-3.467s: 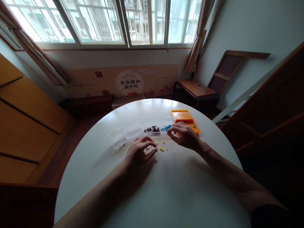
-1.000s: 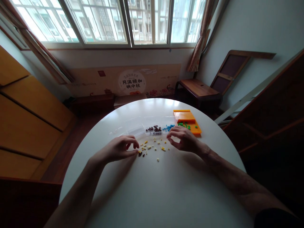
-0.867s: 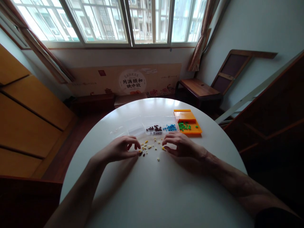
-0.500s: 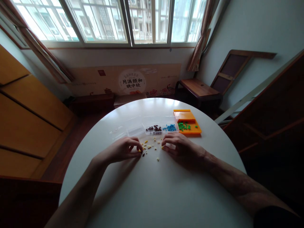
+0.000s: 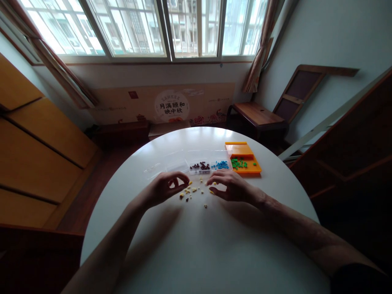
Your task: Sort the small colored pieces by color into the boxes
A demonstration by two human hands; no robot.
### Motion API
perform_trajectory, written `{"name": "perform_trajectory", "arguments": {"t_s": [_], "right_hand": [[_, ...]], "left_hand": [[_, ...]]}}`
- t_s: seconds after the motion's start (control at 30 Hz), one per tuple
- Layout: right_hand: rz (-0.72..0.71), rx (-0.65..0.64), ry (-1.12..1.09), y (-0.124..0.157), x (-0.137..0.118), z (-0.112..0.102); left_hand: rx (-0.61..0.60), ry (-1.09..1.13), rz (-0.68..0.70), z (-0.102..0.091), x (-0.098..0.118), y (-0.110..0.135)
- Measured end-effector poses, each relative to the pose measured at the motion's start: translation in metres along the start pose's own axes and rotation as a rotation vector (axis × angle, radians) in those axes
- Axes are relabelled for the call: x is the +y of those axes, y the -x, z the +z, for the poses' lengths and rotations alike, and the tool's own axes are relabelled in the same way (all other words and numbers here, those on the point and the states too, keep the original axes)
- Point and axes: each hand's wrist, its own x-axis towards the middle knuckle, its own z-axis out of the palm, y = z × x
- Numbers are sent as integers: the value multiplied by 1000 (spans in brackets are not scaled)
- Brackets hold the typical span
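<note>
My left hand (image 5: 167,185) is raised a little above the white round table (image 5: 196,249), thumb and fingertips pinched together. What sits between them, if anything, is too small to make out. To the right, my right hand (image 5: 231,185) hovers with thumb and index finger apart beside a yellow brick (image 5: 211,192). Between the hands lie several tiny yellow and cream bricks (image 5: 194,190), with a dark brown brick (image 5: 187,199) among them. Just beyond is a clear compartment box (image 5: 177,165), holding brown bricks (image 5: 203,165) and blue bricks (image 5: 221,165) in separate compartments.
An orange tray (image 5: 255,167) with green bricks (image 5: 237,163) stands at the box's right end. Past the table are a wooden chair (image 5: 260,114), a printed cardboard panel (image 5: 137,106) and a window. A wooden cabinet (image 5: 36,151) stands on the left.
My left hand has lifted away from the loose bricks, up and slightly right, fingers pinched. The thumb and index finger of my right hand have spread apart.
</note>
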Motion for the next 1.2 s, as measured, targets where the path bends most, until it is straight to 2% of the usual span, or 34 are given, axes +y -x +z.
{"name": "perform_trajectory", "arguments": {"t_s": [0.17,0.33,0.5,0.6,0.73,0.83,0.97,1.07,1.2], "right_hand": [[-7,19,21,-28,-6,5],[-48,46,5,-51,-8,20],[-18,136,-42,-47,-4,40],[-12,142,-47,-41,1,47],[-23,178,-22,-42,4,50],[56,286,24,-43,8,50],[231,413,134,-42,19,48],[303,409,219,-40,27,49],[321,376,231,-38,29,52]], "left_hand": [[34,57,14,3,3,2],[89,90,18,1,5,3],[52,-2,18,0,-7,3],[48,-39,22,3,-13,1],[50,-30,32,2,-9,0],[49,-22,15,-7,-3,3],[-106,-79,-46,-24,-3,10],[-194,-99,-81,-31,-2,14],[-243,-134,-116,-29,0,15]]}}
